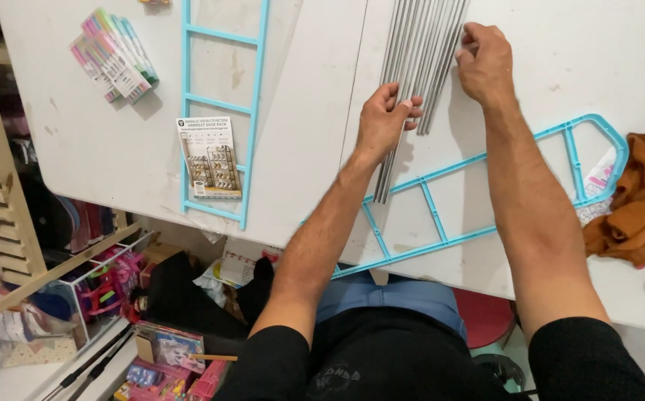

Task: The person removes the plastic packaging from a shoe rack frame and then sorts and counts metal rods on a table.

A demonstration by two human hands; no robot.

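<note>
A white table (300,134) fills the upper view, and on it lie two light-blue plastic ladder-like frames, one (222,104) at about eleven o'clock with an instruction sheet (210,157) on it, the other (478,194) slanting toward three o'clock under the person's forearms. A bundle of grey metal rods (419,52) runs from twelve o'clock down toward the centre; the left hand (383,122) pinches a few of them, while the right hand (486,63) rests loosely curled on the bundle's right edge. An orange cloth (634,200) sits at three o'clock, a pack of coloured markers (113,53) at ten o'clock.
</note>
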